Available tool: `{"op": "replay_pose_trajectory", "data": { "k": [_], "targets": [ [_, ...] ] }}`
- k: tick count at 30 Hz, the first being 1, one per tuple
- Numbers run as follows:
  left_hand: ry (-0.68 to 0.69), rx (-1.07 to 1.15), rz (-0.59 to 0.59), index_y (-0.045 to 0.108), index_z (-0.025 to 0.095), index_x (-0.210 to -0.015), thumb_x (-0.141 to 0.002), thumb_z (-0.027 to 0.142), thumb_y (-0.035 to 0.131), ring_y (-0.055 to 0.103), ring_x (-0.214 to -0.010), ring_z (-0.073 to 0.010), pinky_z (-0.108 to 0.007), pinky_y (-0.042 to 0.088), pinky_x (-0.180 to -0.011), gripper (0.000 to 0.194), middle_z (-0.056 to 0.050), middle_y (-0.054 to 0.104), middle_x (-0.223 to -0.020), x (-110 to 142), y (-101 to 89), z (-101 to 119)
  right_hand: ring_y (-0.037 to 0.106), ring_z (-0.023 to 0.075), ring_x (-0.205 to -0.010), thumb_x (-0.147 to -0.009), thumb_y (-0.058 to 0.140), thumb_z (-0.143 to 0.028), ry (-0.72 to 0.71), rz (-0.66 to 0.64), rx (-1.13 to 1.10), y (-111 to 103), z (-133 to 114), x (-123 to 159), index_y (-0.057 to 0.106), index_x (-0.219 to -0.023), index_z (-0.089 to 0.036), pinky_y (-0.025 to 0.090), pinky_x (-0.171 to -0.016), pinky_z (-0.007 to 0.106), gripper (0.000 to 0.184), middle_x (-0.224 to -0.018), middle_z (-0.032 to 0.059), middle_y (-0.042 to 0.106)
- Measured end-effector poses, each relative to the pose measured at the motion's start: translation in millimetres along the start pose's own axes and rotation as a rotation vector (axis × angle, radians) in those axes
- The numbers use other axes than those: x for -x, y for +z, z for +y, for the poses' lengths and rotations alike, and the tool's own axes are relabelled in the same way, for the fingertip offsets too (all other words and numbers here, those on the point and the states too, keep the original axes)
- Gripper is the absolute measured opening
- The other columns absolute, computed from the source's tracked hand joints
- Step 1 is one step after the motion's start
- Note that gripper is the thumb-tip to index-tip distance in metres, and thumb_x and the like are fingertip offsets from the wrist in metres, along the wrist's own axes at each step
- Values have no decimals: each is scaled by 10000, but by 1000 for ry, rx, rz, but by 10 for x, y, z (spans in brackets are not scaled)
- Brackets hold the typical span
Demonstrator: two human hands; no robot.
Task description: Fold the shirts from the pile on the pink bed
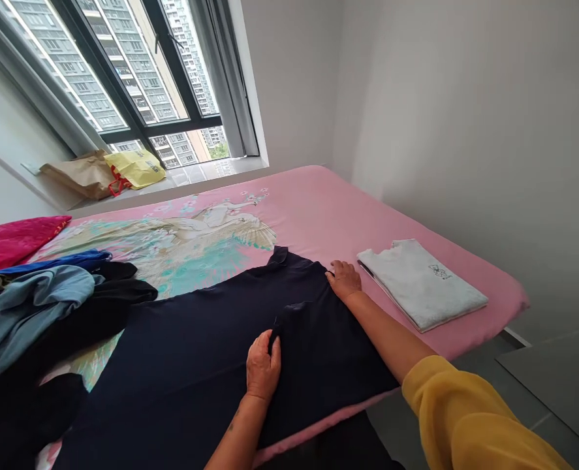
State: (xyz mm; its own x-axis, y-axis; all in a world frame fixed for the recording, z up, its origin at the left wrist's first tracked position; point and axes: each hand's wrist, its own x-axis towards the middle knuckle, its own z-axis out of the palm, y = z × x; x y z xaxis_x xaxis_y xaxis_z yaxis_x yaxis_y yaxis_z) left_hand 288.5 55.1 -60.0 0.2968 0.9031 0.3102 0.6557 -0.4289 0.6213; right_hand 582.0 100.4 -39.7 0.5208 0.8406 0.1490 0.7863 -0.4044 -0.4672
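A dark navy shirt [196, 339] lies spread over the bed, its collar at the far edge and its near side folded over on itself. My left hand [264, 365] is closed on an edge of the folded part, with the thumb and fingers gripping the cloth. Farther off, my right hand [345, 281] is at the shirt's right-hand edge by the shoulder, its fingers bent onto the fabric; the fingertips are partly hidden. To the right of that hand, a folded light grey shirt [421, 284] with a small dark print lies flat, apart from the navy one.
A pile of clothes [49, 294], blue and black, lies on the left of the pink bed [313, 202]. Behind it is a magenta pillow [15, 241]. On the windowsill lie a brown paper bag [81, 176] and a yellow bag [137, 168]. Walls border the bed's far and right sides.
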Motion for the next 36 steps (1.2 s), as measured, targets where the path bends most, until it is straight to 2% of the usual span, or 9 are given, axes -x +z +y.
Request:
{"op": "replay_pose_trajectory", "data": {
  "k": [4,7,10,14,17,23,27,32,36],
  "targets": [
    [-31,19,-28,558,205,-1010,-902,337,365,608,-902,-220,-381,465,-842,258,-77,635,-933,2,-8,-5,500,215,-979,-897,411,-449,-190,56,-97,-152,-152,361,579,-1000,-199,340,-886,328,318,-1009,86,609],
    [-34,28,-34,551,206,-1021,-905,343,358,603,-890,-218,-370,458,-829,264,-70,627,-911,11,-16,-4,527,205,-886,-873,401,-544,-233,-161,-122,-175,-267,653,612,-815,-212,362,-823,307,398,-877,64,626],
    [-70,57,-50,556,208,-1026,-906,361,349,605,-877,-215,-353,449,-813,284,-63,636,-905,6,-48,23,548,196,-840,-832,492,-493,-189,-283,-118,-135,-339,807,603,-803,-217,369,-733,278,299,-863,50,632],
    [-297,91,-68,574,213,-1008,-903,371,326,616,-856,-210,-323,441,-770,312,-55,663,-891,-83,-144,99,567,160,-725,-885,406,-389,-118,-203,-196,-128,-283,816,564,-914,-235,354,-648,252,222,-793,13,629],
    [-416,82,-130,605,233,-929,-861,323,376,615,-832,-203,-295,430,-724,255,-29,666,-843,-196,-226,148,579,168,-741,-886,404,-384,-73,-226,-162,-166,-183,794,585,-823,-218,352,-647,257,254,-776,28,636],
    [-457,59,-208,606,226,-714,-756,318,511,583,-683,-184,-256,383,-600,139,12,609,-647,-341,-283,160,590,175,-729,-774,558,-489,-84,-310,-202,-199,-255,761,626,-768,-226,367,-612,256,271,-787,19,656],
    [-450,60,-211,579,214,-656,-806,422,462,563,-659,-159,-239,378,-586,282,15,577,-625,-362,-263,92,587,154,-797,-832,473,-414,-110,-288,-278,-188,-343,732,614,-862,-239,398,-692,247,226,-866,4,655],
    [-458,59,-262,616,206,-793,-804,396,469,594,-690,-174,-259,412,-617,241,-5,619,-686,-393,-261,29,591,156,-739,-797,496,-533,-107,-412,-342,-235,-224,712,639,-835,-210,415,-633,241,355,-814,20,661],
    [-403,-28,-243,584,214,-1045,-745,247,518,588,-919,-230,-324,431,-746,308,-66,627,-972,-407,-305,95,578,129,-678,-713,620,-387,-151,-517,-371,-284,-114,719,638,-769,-200,398,-580,206,196,-749,-10,652]
  ]
}}
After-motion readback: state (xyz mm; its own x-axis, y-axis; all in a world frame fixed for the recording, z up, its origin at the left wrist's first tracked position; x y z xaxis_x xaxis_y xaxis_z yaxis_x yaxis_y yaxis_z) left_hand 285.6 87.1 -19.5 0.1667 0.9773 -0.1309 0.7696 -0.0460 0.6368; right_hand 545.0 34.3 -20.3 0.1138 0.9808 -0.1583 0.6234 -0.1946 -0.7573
